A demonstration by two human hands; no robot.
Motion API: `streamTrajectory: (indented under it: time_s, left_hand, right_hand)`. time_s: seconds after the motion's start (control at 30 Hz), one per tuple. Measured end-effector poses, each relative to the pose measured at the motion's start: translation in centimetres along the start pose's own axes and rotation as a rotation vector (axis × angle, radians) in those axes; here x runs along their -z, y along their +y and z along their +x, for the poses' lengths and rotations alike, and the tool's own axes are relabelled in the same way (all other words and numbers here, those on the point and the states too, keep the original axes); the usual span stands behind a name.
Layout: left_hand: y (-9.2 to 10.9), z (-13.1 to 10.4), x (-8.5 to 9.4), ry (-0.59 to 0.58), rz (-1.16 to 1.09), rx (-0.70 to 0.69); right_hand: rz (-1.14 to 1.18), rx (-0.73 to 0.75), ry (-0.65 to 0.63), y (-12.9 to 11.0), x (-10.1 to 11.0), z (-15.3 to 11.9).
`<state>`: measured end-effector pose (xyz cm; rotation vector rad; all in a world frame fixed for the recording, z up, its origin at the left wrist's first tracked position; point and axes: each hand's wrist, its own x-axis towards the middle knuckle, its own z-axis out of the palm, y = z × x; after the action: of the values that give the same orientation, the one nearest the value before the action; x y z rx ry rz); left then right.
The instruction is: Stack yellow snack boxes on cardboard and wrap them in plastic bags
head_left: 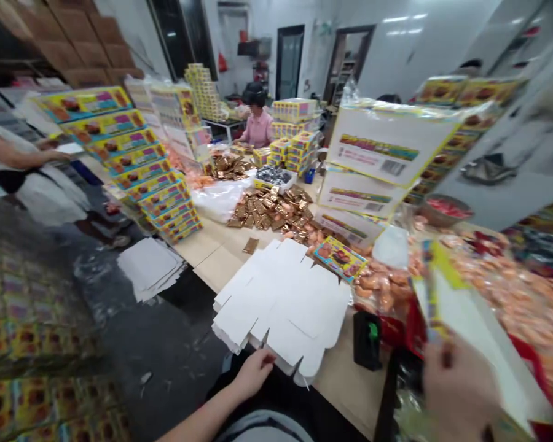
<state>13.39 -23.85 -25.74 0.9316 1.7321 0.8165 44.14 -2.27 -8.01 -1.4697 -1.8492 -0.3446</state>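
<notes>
A stack of flat, die-cut white cartons [290, 294] lies at the near edge of the table. My left hand [255, 370] is at the stack's front edge, fingers curled together; what they hold, if anything, is hidden. Blurred by motion at the lower right, my right hand [461, 380] grips a yellow-edged carton [483, 331], its pale side showing. Beyond the flat stack lies a printed yellow-and-blue box [340, 258]. A black tape dispenser-like object [367, 341] stands between the stack and my right hand.
Brown-gold packets [271, 209] and orange wrapped pieces [479, 294] spread over the table [212, 261]. Tall box stacks stand left [138, 166] and right [373, 147]. White sheets [150, 267] are piled at left. A person in pink [258, 127] sits across; another stands left [18, 153].
</notes>
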Motion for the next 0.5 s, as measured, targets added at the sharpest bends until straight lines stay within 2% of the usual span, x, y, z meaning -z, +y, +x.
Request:
streamTrajectory:
  time_s: [0.07, 0.13, 0.2, 0.27, 0.37, 0.43, 0.5]
  left_hand:
    - [0.5, 0.2, -0.4, 0.02, -0.009, -0.019]
    - [0.5, 0.0, -0.5, 0.05, -0.015, -0.034]
    - [-0.1, -0.6, -0.1, 0.089, -0.02, -0.032]
    - [-1.7, -1.4, 1.3, 0.157, -0.052, -0.015]
    - [-5.2, -1.9, 5.5, 0.394, -0.129, 0.03]
    - [-7.7, -1.4, 9.9, 0.613, -0.166, 0.058]
    - [-9.9, 0.0, 15.4, 0.782, -0.185, 0.087]
  right_hand:
    - [0.204, 0.244, -0.09, -7.3, -1.3, -4.0]
    - [0.28, 0.374, -0.249, -13.2, -3.9, -9.2]
    - [0.268, 0.447, -0.429, -17.0, -7.1, -14.4]
    - [0.246, 0.489, -0.543, -18.9, -10.2, -18.7]
    - [0.277, 0.49, -0.628, -20.2, -13.5, -21.9]
    - [0.295, 0.433, -0.668, -20.8, -14.7, -21.8]
    - [0.321, 0.397, -0.728, -21.6, -15.4, -20.6]
